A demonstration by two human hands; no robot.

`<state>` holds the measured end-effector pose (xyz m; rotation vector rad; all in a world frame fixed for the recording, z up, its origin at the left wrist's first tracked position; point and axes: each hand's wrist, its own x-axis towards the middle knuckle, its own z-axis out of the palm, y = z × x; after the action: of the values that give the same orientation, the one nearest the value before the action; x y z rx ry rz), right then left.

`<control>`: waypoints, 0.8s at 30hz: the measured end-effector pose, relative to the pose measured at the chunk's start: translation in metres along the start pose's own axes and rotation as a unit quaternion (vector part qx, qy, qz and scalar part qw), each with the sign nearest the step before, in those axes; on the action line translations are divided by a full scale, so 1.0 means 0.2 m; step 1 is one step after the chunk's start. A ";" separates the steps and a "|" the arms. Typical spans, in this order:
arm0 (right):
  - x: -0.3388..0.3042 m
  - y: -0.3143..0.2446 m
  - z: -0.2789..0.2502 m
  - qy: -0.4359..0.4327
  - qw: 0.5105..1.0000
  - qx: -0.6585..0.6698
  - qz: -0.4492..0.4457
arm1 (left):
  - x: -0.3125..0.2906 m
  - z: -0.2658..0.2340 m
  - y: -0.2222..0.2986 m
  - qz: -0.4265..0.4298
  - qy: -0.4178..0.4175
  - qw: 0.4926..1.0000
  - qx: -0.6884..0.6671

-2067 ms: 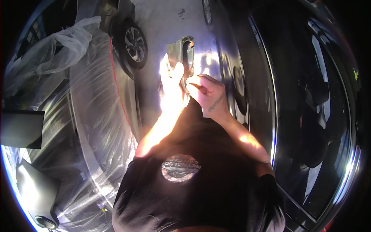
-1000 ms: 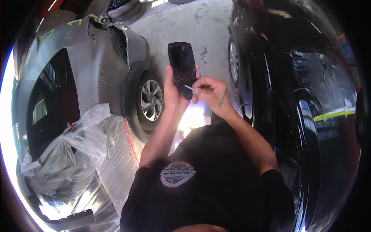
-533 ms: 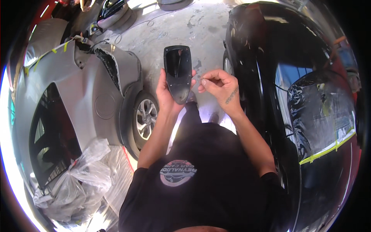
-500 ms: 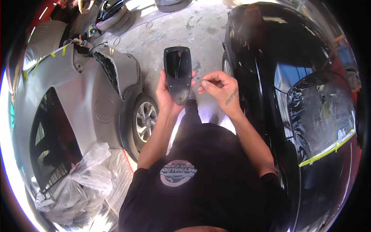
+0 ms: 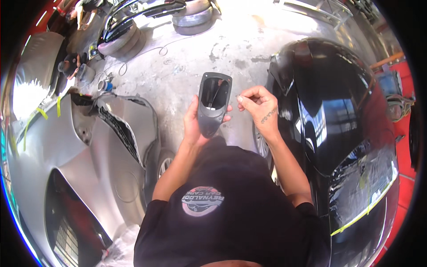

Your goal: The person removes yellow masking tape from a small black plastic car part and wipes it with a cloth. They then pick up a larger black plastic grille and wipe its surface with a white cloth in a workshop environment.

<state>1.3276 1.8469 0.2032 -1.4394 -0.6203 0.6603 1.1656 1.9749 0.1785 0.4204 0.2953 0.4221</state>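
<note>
A black plastic car trim piece (image 5: 211, 116), longish and tapering toward me, rests in my left hand (image 5: 192, 127). A large rounded opening fills its far half, with small holes at the corners of the rim. My left thumb lies along one side, and fingertips show at the other. To the right of the piece and apart from it is my right hand (image 5: 263, 111), its thumb and forefinger pinched together. Whatever that pinch holds, if anything, is too small to make out.
To my left stands a grey car body (image 5: 84, 155) with yellow tape strips; to my right, a glossy black car (image 5: 329, 98) partly under plastic film (image 5: 364, 182). Stacked tires (image 5: 193, 22) support a black bumper ahead. People crouch at far left near a blue can (image 5: 106, 85).
My view has tilted up, showing more floor and the people. The trim piece now appears tilted, its far end leaning right. My right hand stays pinched beside it.
</note>
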 end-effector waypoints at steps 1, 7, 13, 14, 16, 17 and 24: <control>0.12 -0.02 0.01 0.009 1.000 -0.013 -0.004 | 0.10 0.00 0.08 -0.003 0.000 1.000 0.002; 0.53 0.06 0.08 0.056 0.998 0.037 0.021 | 0.53 -0.09 0.33 -0.056 0.024 0.998 0.003; 0.97 0.16 0.08 0.106 0.993 0.004 0.060 | 0.97 -0.17 0.46 -0.086 0.038 0.995 -0.016; 1.06 0.18 0.07 0.108 0.991 0.009 0.073 | 1.05 -0.18 0.49 -0.090 0.045 0.995 -0.013; 1.26 0.23 0.03 0.109 0.989 0.020 0.100 | 1.20 -0.18 0.54 -0.096 0.041 0.994 -0.018; 1.36 0.24 0.02 0.113 0.989 0.015 0.096 | 1.29 -0.18 0.57 -0.097 0.036 0.994 -0.019; 2.14 0.29 -0.12 0.080 0.990 -0.101 0.051 | 1.94 -0.12 0.77 -0.102 0.033 0.994 -0.019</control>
<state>1.6336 2.1463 0.1405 -1.7046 -0.5006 0.5676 1.4445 2.2856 0.1529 0.3354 0.3893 0.2420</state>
